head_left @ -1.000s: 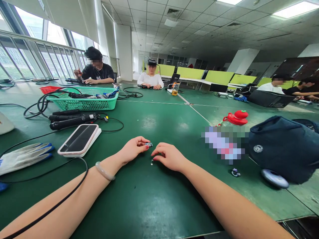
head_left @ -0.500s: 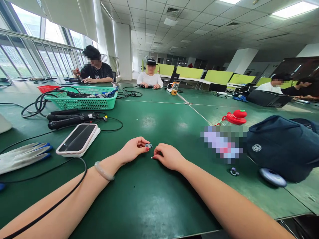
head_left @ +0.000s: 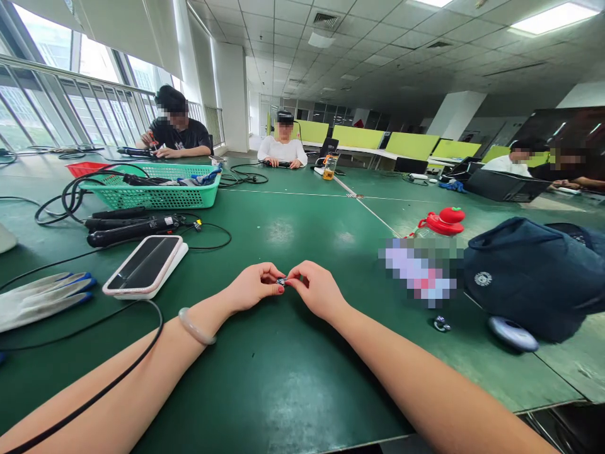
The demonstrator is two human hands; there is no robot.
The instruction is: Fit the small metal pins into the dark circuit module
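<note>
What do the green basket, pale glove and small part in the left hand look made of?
Green basket: likely moulded plastic with slight sheen, judging by its perforated walls.
Pale glove: probably matte fabric, from its dull, soft-looking surface.
Small part in the left hand: perhaps metal or circuit board, with bright glints on dark; too small to tell.

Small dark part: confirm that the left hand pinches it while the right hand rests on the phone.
Wrong about the right hand: the head view shows its fingertips close against the small dark part, away from the phone; whether they touch the part is unclear. The left hand does pinch it.
</note>
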